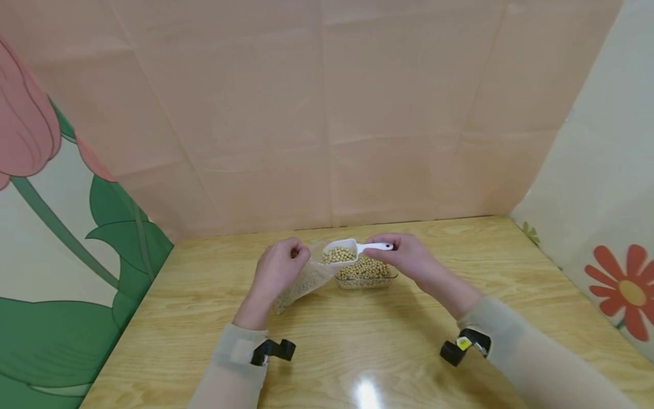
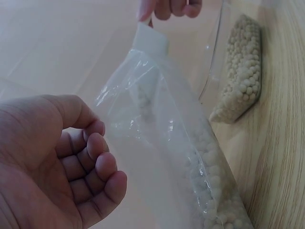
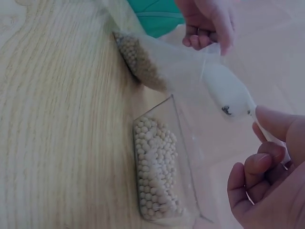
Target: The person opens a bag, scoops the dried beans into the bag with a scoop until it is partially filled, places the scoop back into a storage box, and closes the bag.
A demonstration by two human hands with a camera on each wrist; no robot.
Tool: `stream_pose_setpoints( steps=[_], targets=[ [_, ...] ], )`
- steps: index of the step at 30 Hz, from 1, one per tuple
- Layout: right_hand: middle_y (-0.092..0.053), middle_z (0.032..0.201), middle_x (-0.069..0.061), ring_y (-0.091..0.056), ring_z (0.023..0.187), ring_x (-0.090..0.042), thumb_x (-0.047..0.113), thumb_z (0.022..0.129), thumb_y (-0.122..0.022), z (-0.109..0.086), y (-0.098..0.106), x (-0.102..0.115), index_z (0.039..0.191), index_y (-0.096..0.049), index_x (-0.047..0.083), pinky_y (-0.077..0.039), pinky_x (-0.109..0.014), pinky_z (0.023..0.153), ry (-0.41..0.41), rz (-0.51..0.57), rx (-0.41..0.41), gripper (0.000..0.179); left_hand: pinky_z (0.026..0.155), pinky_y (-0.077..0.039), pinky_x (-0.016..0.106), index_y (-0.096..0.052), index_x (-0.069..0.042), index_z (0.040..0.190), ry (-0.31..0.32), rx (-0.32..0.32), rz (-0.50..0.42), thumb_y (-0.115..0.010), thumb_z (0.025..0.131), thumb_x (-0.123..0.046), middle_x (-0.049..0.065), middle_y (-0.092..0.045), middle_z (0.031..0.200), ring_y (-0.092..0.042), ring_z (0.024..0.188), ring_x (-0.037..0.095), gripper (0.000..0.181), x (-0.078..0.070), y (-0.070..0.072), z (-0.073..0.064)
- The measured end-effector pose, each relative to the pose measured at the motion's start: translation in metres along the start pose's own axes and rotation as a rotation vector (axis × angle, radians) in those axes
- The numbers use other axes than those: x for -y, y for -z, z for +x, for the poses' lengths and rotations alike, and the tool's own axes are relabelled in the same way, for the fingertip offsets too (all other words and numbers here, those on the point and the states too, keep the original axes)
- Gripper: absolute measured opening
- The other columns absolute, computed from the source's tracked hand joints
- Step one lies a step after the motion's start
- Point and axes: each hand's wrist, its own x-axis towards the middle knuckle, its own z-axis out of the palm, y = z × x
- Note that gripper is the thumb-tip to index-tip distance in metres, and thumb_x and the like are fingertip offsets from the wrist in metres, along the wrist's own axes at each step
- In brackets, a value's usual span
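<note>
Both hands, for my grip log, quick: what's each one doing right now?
Left hand: closed, pinching the plastic bag.
Right hand: closed, holding the white scoop.

No writing that we can read in any of the three views.
In the head view we make out a small yellow patch on the black device worn over the right sleeve; it may be a label, but it is too small for us to tell whether it bears letters, numbers or a sign. In the right wrist view we see a small dark mark on the white scoop, too blurred for us to say whether it is print.
</note>
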Motion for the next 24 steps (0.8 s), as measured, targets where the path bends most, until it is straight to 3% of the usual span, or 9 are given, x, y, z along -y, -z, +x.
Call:
stream_pose_setpoints(
  steps=[5,11,24],
  targets=[
    [-0.066,0.093,-0.002,-0.050,0.079,-0.020,0.039,0.097,-0.087,0.002,-0.001,0.006,0.126,-0.082,0.013,-0.042,-0.030,0.064,0.015,-0.071,-0.003,0.039,0.062,-0.045,0.037,-0.077,-0.014,0.097,0.002,0.001,0.004,-0.061,0.109,-0.018,-0.001,-0.065,0.077,-0.052,0.060,0.018,0.020,0.000,0.000,0.000],
    [-0.069,0.085,0.000,-0.054,0.070,-0.017,0.035,0.099,-0.085,0.004,-0.004,0.018,0.121,-0.084,0.015,-0.045,-0.029,0.060,0.157,-0.262,-0.006,0.030,0.061,-0.045,0.036,-0.076,-0.014,0.096,-0.004,-0.002,0.001,-0.061,0.109,-0.017,-0.001,-0.065,0.076,-0.051,0.059,0.018,0.020,0.000,0.000,-0.001],
    [-0.082,0.103,0.003,-0.073,0.082,-0.012,0.027,0.097,-0.088,-0.005,-0.013,0.049,0.113,-0.086,0.019,-0.059,-0.042,0.075,0.413,-0.586,-0.088,0.018,0.062,-0.045,0.037,-0.077,-0.015,0.098,0.009,0.004,0.000,-0.060,0.109,-0.018,-0.001,-0.064,0.076,-0.050,0.059,0.018,0.020,0.000,0.002,-0.001]
  ],
)
